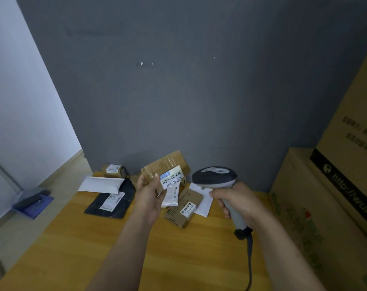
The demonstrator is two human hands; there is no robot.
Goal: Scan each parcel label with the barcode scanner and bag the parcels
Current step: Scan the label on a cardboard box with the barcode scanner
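Parcel [167, 163] partly behind left hand [149, 193]

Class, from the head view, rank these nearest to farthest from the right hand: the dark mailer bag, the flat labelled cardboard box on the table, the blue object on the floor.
1. Flat labelled cardboard box, just left of the right hand.
2. Dark mailer bag, further left on the table.
3. Blue object, far left, beyond the table's edge.

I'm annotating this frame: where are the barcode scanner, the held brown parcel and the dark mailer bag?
barcode scanner [215, 177], head view, on its dark head.
brown parcel [167, 162], head view, on its taped face.
dark mailer bag [112, 200], head view, on its white label.
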